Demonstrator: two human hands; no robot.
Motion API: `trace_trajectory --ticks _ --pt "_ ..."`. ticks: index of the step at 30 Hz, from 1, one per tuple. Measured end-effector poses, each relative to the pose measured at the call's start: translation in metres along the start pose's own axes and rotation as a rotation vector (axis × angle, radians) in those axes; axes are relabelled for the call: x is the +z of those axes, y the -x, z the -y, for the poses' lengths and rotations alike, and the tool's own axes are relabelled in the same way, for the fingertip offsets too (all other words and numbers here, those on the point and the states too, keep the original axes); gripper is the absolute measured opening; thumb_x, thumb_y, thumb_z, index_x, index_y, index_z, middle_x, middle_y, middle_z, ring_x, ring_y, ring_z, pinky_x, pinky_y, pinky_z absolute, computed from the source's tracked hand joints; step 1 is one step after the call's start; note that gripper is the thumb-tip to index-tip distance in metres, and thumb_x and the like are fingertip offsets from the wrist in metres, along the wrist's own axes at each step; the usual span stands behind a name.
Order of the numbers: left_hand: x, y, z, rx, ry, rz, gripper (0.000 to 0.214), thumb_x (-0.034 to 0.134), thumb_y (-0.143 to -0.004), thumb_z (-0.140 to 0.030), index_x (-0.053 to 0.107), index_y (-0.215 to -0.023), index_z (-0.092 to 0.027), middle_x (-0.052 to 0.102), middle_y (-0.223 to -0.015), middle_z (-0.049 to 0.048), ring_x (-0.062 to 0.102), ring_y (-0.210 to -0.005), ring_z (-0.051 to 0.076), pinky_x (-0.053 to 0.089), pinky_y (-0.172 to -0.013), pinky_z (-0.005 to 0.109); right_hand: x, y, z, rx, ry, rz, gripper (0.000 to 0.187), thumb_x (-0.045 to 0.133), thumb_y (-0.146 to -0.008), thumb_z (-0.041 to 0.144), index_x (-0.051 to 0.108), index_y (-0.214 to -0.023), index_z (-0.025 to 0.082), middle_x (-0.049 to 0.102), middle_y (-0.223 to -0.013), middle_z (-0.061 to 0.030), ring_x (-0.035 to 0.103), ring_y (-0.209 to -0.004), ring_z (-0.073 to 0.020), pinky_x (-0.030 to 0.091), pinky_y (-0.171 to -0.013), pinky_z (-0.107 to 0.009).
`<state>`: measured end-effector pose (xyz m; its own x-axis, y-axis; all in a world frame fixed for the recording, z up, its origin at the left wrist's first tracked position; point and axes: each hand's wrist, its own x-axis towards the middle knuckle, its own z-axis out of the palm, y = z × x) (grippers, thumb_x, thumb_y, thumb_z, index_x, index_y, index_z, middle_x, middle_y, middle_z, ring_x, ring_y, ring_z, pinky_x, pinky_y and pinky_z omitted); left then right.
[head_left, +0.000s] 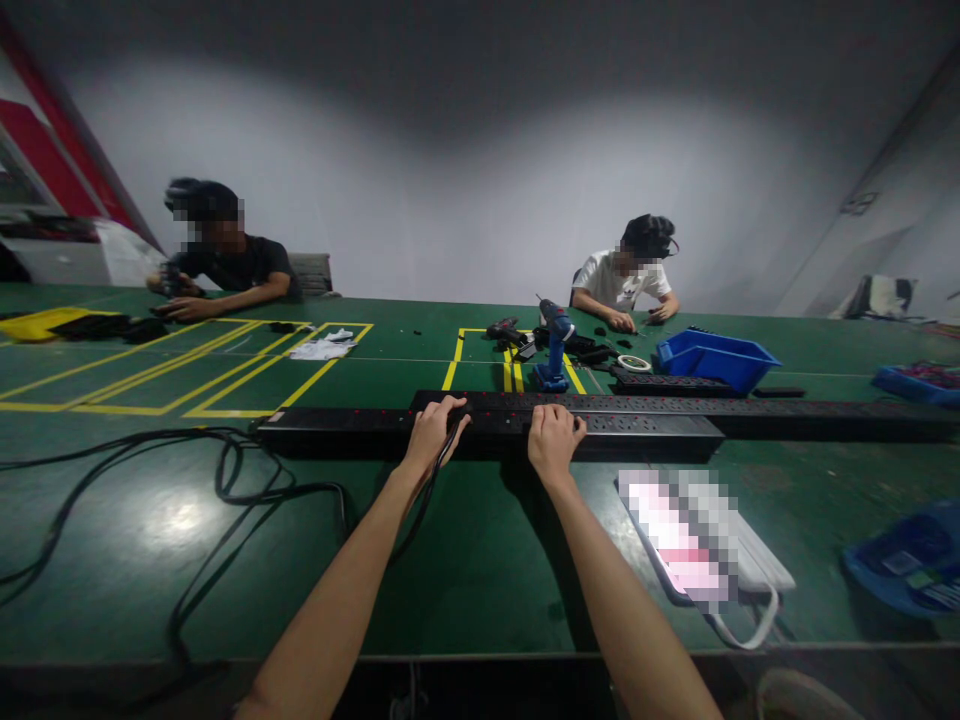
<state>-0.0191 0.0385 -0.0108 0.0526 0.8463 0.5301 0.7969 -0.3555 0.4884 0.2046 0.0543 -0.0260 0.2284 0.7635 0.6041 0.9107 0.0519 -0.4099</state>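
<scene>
A long black power strip (645, 428) with rows of sockets lies across the green table in front of me. My left hand (435, 432) is closed around a black cable (429, 492) at the strip's middle; what lies under the fingers is partly hidden. To the right, my right hand (553, 440) has its fingers wrapped over the same strip. Directly behind it runs a second, longer black power strip (817, 412), reaching toward the right edge.
Loose black cable (225, 470) loops over the table's left side. A blue cordless drill (555, 350) stands behind the strips, with a blue bin (716, 358) to its right. A phone (675, 545) lies near my right forearm. Two people sit across the table.
</scene>
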Motion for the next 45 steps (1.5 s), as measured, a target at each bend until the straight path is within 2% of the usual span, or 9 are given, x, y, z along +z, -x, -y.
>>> trace_trajectory --ticks 20,27,33,41,45 --pt "-0.004 0.001 -0.007 0.011 -0.089 0.056 0.030 0.053 -0.095 -0.034 0.061 -0.123 -0.027 0.070 -0.113 0.0068 0.061 -0.110 0.025 0.044 -0.097 0.038 -0.002 0.001 0.001 0.004 -0.008 0.016 0.048 0.024 -0.104 0.035 0.069 -0.104 0.020 0.066 -0.117 -0.0106 0.052 -0.111 -0.0244 0.015 -0.108 -0.045" --pt "-0.005 0.002 -0.012 0.063 -0.051 0.124 0.028 0.047 -0.097 -0.029 0.060 -0.121 -0.029 0.069 -0.122 0.0033 0.062 -0.109 0.024 0.043 -0.095 0.040 -0.002 0.000 0.001 0.013 0.001 0.039 0.050 0.022 -0.103 0.035 0.070 -0.105 0.020 0.065 -0.118 -0.0126 0.050 -0.114 -0.0257 0.015 -0.108 -0.046" --pt "0.001 0.002 -0.005 0.034 -0.075 0.048 0.026 0.055 -0.093 -0.034 0.060 -0.117 -0.025 0.069 -0.118 0.0072 0.060 -0.112 0.026 0.042 -0.096 0.041 0.000 -0.001 -0.001 0.012 -0.004 0.038 0.049 0.023 -0.103 0.036 0.070 -0.105 0.019 0.065 -0.118 -0.0125 0.051 -0.113 -0.0254 0.015 -0.108 -0.046" --pt "0.006 -0.001 0.001 0.025 -0.034 0.049 0.027 0.059 -0.090 -0.031 0.059 -0.117 -0.025 0.069 -0.117 0.0064 0.062 -0.108 0.025 0.042 -0.096 0.041 -0.005 -0.002 0.000 0.033 -0.041 0.074 0.049 0.024 -0.102 0.036 0.070 -0.104 0.020 0.065 -0.118 -0.0120 0.051 -0.113 -0.0250 0.015 -0.109 -0.048" --pt "0.004 -0.001 0.001 0.009 -0.008 0.066 0.027 0.059 -0.090 -0.032 0.059 -0.115 -0.024 0.069 -0.116 0.0063 0.061 -0.108 0.025 0.042 -0.096 0.041 -0.014 -0.007 0.012 0.087 -0.078 0.122 0.045 0.028 -0.101 0.037 0.070 -0.106 0.022 0.065 -0.117 -0.0115 0.051 -0.113 -0.0259 0.011 -0.109 -0.052"
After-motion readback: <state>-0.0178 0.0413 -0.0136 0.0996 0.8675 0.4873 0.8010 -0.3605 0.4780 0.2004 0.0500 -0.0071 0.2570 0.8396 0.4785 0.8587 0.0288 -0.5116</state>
